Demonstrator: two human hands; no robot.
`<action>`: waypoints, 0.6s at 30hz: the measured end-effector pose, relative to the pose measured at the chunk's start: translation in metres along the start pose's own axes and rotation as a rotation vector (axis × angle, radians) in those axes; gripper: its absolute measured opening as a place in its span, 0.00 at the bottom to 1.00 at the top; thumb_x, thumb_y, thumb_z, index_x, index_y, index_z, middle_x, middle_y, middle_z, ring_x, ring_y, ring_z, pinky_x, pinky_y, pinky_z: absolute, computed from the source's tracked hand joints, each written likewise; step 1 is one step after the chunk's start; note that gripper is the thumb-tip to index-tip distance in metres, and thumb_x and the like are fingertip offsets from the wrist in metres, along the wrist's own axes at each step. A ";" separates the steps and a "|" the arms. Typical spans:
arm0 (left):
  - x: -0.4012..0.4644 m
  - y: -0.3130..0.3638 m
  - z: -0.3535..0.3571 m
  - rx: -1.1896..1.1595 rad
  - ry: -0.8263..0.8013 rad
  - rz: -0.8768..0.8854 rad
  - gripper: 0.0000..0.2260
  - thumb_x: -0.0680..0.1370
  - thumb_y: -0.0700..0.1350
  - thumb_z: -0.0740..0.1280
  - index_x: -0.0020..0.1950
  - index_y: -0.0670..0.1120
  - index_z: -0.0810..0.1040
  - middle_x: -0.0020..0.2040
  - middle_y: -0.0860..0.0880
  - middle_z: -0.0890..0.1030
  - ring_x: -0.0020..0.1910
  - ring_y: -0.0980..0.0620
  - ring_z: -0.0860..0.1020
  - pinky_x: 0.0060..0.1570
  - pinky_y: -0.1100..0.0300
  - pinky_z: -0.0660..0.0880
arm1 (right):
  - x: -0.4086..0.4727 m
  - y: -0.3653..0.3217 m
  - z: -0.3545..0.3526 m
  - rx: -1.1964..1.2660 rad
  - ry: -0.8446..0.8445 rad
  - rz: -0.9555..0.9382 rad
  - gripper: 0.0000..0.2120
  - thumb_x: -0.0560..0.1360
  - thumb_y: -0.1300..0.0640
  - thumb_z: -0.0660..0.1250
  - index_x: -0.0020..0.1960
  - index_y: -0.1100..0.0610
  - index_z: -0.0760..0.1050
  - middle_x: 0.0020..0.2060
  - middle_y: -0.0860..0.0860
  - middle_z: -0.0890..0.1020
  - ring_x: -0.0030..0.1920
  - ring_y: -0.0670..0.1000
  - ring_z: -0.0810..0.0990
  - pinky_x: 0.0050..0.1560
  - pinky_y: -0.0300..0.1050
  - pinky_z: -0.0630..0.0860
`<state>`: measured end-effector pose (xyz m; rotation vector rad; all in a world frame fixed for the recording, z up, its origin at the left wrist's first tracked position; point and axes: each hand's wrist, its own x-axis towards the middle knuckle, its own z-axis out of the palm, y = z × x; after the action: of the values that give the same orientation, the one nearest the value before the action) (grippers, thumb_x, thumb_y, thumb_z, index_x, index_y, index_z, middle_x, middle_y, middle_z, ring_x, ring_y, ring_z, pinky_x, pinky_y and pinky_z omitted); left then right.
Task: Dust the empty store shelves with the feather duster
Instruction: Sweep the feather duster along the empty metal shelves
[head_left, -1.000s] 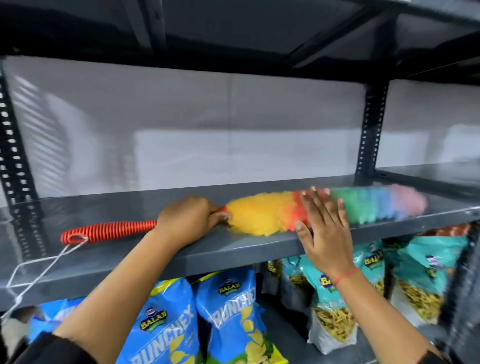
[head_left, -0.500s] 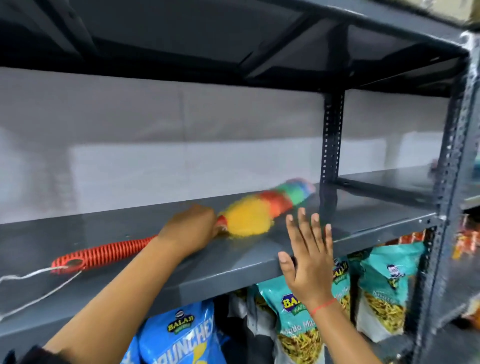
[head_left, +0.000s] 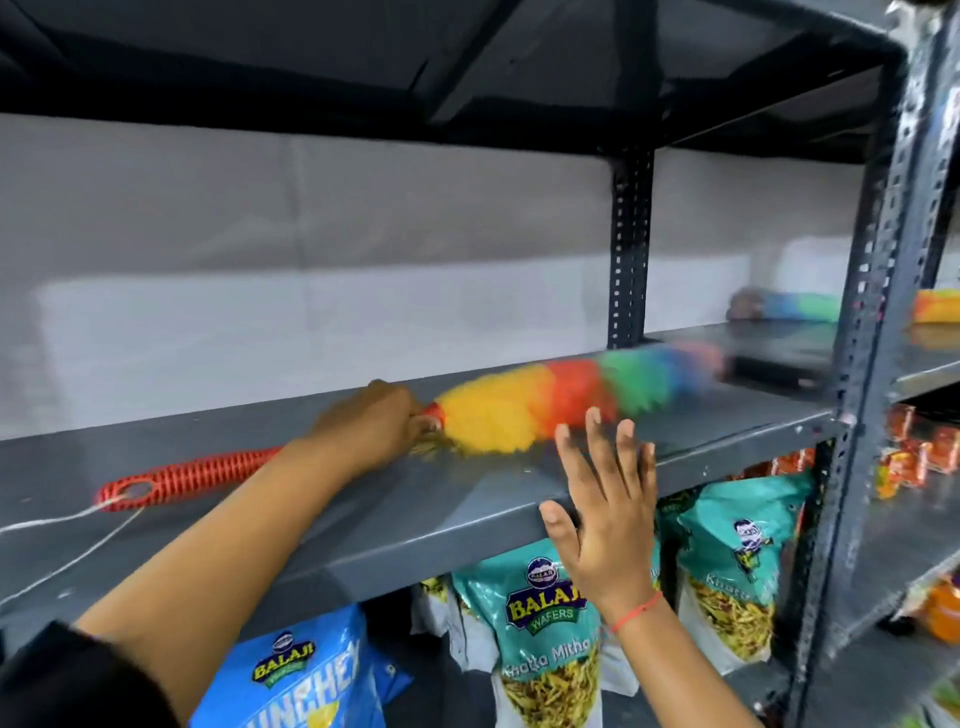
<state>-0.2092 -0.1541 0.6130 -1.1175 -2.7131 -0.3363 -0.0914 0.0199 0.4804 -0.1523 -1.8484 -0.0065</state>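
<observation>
A rainbow feather duster (head_left: 561, 402) lies along the grey metal shelf (head_left: 363, 525), its yellow, red, green and blue head blurred and pointing right toward the upright post. My left hand (head_left: 371, 428) grips its handle just behind the yellow fluff; the red ribbed handle end (head_left: 192, 475) with a white cord trails left on the shelf. My right hand (head_left: 605, 514) is open, fingers spread, held flat against the shelf's front edge in front of the duster.
A perforated post (head_left: 628, 249) divides this shelf from the right bay, where another duster-like colourful object (head_left: 789, 306) lies. A front corner post (head_left: 872, 312) stands at right. Blue snack bags (head_left: 306, 675) and teal snack bags (head_left: 545, 623) fill the shelf below.
The duster head has swung from pointing back into the shelf to lying further right along it. My view has shifted right. My right hand stays open at the shelf edge.
</observation>
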 end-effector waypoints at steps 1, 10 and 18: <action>0.006 0.007 0.000 0.027 0.010 -0.024 0.16 0.80 0.52 0.60 0.59 0.45 0.80 0.60 0.38 0.78 0.58 0.40 0.77 0.53 0.54 0.73 | 0.000 0.000 0.000 0.004 -0.004 0.005 0.28 0.80 0.38 0.42 0.76 0.48 0.50 0.76 0.47 0.48 0.74 0.58 0.49 0.72 0.59 0.46; 0.054 0.070 0.017 -0.042 0.029 -0.067 0.16 0.78 0.51 0.63 0.54 0.39 0.77 0.59 0.37 0.78 0.58 0.38 0.77 0.51 0.53 0.73 | 0.000 0.001 -0.003 0.005 -0.067 0.005 0.29 0.80 0.38 0.41 0.76 0.50 0.50 0.76 0.48 0.50 0.74 0.57 0.49 0.72 0.57 0.43; 0.044 0.063 0.021 -0.027 0.035 -0.050 0.16 0.80 0.51 0.60 0.55 0.39 0.78 0.57 0.38 0.79 0.56 0.40 0.78 0.50 0.54 0.73 | -0.001 -0.001 -0.006 -0.029 -0.093 0.003 0.28 0.80 0.38 0.41 0.77 0.49 0.45 0.76 0.50 0.47 0.74 0.58 0.48 0.72 0.58 0.43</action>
<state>-0.1964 -0.0755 0.6131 -1.0420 -2.7177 -0.3975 -0.0850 0.0181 0.4810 -0.1783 -1.9414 -0.0247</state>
